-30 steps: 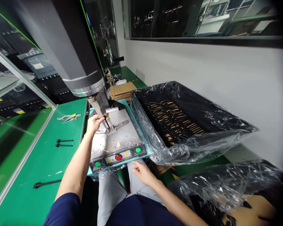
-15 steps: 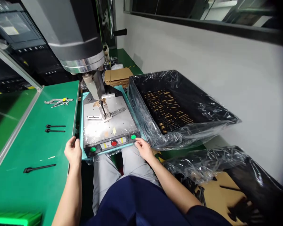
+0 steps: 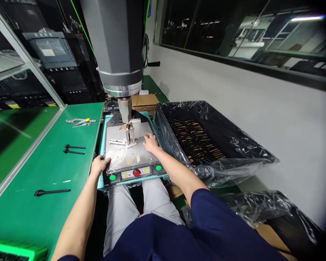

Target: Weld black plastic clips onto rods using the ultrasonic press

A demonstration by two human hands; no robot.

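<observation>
My left hand (image 3: 99,165) rests at the left edge of the machine's metal base plate (image 3: 118,156), thumb and fingers apart and nothing seen in them. Farther up, on the plate's right side, my right hand (image 3: 151,143) lies with fingers stretched toward a small pale fixture (image 3: 131,139). Inside that fixture stands a thin black part (image 3: 128,133) with a rounded head. Directly above it hangs the metal tool head (image 3: 125,108) of the machine. Along the front panel are a red button (image 3: 136,173) and two green buttons, the left one (image 3: 112,177) and the right one (image 3: 158,168).
On the green table (image 3: 51,166) lie two black ribbed strips (image 3: 74,149), another strip (image 3: 53,192) and metal pliers (image 3: 80,121). A plastic-lined black bin (image 3: 176,152) with many thin pieces stands at right. A lined box (image 3: 285,221) sits nearer me.
My right hand has gone from beside the right green button forward onto the plate. My left hand has shifted from the table's edge to the plate's left edge. The view has tilted up.
</observation>
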